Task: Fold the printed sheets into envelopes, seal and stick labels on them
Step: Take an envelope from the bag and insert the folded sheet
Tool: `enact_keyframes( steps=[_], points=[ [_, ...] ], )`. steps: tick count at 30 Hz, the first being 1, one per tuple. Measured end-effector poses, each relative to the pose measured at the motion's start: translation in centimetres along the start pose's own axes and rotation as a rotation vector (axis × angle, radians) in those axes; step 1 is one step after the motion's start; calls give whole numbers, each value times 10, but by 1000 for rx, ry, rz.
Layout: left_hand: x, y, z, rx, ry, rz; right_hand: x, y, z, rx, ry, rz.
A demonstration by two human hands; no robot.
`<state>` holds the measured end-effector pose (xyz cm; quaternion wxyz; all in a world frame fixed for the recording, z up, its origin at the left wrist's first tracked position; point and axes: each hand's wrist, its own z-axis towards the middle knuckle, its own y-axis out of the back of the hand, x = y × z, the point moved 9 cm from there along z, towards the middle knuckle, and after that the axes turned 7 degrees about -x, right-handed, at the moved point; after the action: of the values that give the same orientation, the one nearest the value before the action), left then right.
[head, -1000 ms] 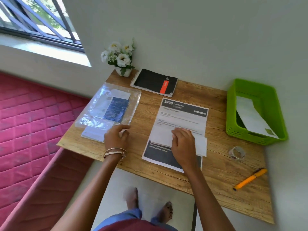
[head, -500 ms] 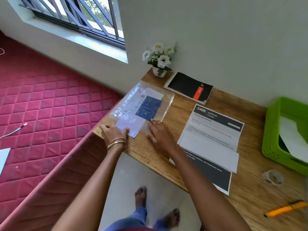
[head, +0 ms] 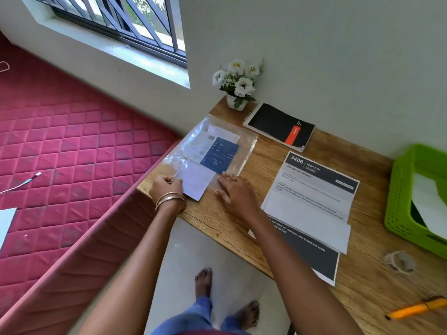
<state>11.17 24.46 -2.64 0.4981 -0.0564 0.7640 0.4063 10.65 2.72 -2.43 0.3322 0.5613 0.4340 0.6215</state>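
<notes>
White envelope (head: 194, 184) pokes halfway out of a clear plastic sleeve (head: 212, 146) at the bench's (head: 242, 228) left corner. Left hand (head: 164, 186) is pinching the envelope's near edge, fingers curled on it. Right hand (head: 235, 192) lies flat with fingers spread, pressing down the sleeve's open end. Printed sheet (head: 312, 201), partly folded, sits just right of that hand. Further out: a black notebook (head: 278, 125), white flowers in a pot (head: 237, 81), green basket (head: 406, 201), tape roll (head: 399, 262), orange pen (head: 416, 308).

glossy plastic bag (head: 225, 141) on matt wooden table (head: 244, 228).
</notes>
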Motion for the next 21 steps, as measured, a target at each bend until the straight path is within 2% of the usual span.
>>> enact_keyframes(
  steps=[3,5,10,16,19,21],
  points=[
    [15,-6,3,152,224,-253,-1,0,1,-4,-3,-16],
    [10,0,2,232,262,-366,0,0,2,-18,-5,-34],
    [-26,50,14,197,124,-328,5,10,5,-120,-3,-23],
    [-83,128,18,51,-12,-358,7,15,11,-232,-12,-12],
    [-127,165,12,6,-143,-465,6,17,11,-236,-35,24],
    [-153,176,7,48,-184,-644,5,18,10,-231,-44,30]
  ],
)
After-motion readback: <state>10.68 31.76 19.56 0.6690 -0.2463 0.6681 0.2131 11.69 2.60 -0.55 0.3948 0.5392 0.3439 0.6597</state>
